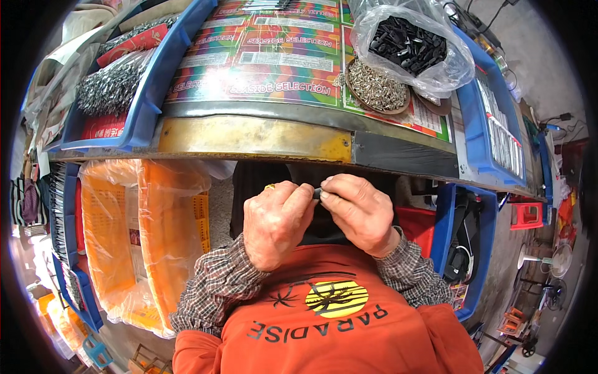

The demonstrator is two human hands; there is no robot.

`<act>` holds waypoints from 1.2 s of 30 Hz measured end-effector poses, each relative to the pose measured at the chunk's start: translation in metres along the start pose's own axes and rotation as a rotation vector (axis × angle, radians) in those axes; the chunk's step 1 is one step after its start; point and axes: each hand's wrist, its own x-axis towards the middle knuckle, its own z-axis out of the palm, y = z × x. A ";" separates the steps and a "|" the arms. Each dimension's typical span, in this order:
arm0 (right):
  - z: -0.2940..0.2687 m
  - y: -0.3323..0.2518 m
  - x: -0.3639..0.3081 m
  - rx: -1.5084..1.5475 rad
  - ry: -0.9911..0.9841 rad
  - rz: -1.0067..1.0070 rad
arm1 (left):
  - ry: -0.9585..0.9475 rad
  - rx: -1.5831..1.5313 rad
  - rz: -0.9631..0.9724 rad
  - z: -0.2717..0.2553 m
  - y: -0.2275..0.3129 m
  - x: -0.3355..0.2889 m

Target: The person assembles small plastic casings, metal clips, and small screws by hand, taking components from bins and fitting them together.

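head-worn fisheye; close, steeply downward

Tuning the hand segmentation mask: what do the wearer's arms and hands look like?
Left grip: bare hand, no glove, gold-coloured ring on a finger. Right grip: bare hand, no ring visible. Left sleeve and right sleeve: dark-and-pale check, loose and wrinkled, reaching about the wrist. Orange shirt at the shoulders. No cables or markers visible on either arm.

Tabletop [255,111] lies open between tray [154,103] and bag [460,61]; beneath, probably cramped.

Blue trays [164,67] on a workbench [249,136]
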 end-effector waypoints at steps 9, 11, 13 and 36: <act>-0.007 -0.011 0.002 0.608 -0.009 0.695 | -0.012 -0.012 0.022 -0.004 0.004 0.004; -0.007 -0.015 0.005 0.885 -0.055 0.980 | -0.005 -0.007 0.018 -0.002 0.005 0.001; -0.007 -0.012 0.008 0.923 -0.107 1.064 | -0.022 -0.022 0.004 0.001 0.003 0.002; -0.024 0.033 0.021 0.556 0.104 0.795 | 0.127 0.184 0.027 -0.023 -0.089 0.107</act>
